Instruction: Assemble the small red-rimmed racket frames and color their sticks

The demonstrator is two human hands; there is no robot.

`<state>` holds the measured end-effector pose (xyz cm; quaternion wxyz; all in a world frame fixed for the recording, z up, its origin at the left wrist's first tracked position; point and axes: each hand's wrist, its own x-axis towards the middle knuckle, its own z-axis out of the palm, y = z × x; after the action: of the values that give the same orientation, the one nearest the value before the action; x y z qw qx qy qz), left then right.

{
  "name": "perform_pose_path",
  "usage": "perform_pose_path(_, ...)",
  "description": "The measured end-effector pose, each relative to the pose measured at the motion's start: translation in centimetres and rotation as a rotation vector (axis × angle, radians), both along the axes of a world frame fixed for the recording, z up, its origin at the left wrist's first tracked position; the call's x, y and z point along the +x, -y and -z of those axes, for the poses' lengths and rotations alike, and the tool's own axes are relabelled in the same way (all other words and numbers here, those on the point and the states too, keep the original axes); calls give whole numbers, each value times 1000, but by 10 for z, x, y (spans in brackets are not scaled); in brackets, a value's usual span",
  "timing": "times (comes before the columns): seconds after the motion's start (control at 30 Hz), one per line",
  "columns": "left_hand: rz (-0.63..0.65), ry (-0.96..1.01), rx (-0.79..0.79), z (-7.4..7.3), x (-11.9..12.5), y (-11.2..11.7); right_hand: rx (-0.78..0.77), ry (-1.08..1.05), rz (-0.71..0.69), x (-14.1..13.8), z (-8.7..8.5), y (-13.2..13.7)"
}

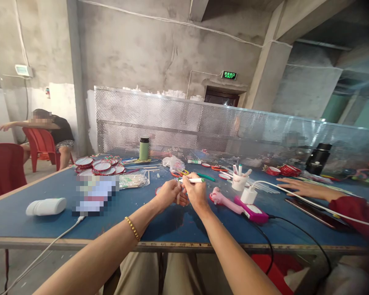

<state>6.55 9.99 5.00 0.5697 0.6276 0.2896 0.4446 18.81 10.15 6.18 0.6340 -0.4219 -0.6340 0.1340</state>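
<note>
Above the middle of the blue table, my left hand (169, 191) is closed around a pale flat stick (178, 193), which points up and down between my hands. My right hand (196, 191) grips a white marker (194, 180) with a green end, lying almost level across the top of the stick. The two hands are close together, and the fingers partly hide where the marker meets the stick. Just right of my right hand lies a pink hot glue gun (224, 201) on the table.
On the left are a white bottle (46, 207), a phone (95, 198), round red-rimmed discs (102, 166) and a bagged stick bundle (134, 180). A marker cup (239, 181) stands right, near a white cable and another person's hand (307, 189). A perforated metal screen (160, 119) lines the back.
</note>
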Motion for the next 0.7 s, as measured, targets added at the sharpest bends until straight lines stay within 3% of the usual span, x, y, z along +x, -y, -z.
perform_pose_path(0.7,5,-1,-2,1,1,-1,13,14,16,2,2,-3)
